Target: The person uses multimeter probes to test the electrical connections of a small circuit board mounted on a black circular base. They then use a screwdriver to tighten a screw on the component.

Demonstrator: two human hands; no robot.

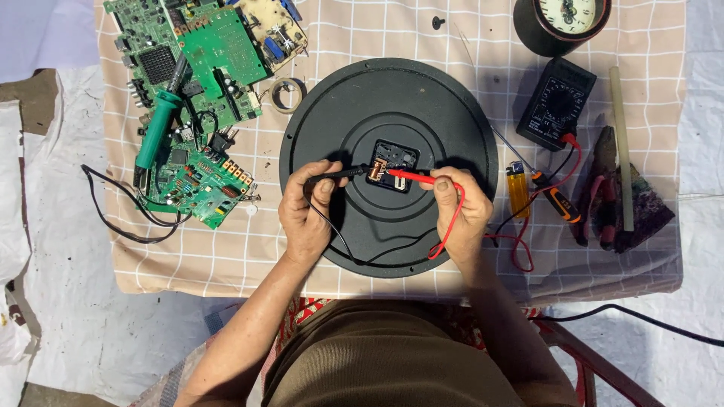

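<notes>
Hands first: my left hand [305,215] is closed around the black probe [339,174], my right hand [461,211] pinches the red probe [411,177], both tips touching the little movement module [392,166] dead centre of the frame. That module sits in the back of the round black clock [388,166], lying face down on the checked cloth [339,30]. Leads run right to the black multimeter [556,104], with a yellow lighter [517,188] just beside the clock. Green circuit boards [200,105] and a soldering iron [158,128] fill the upper left. Looks like mid-test to me: probes on, nothing reassembled yet.
</notes>
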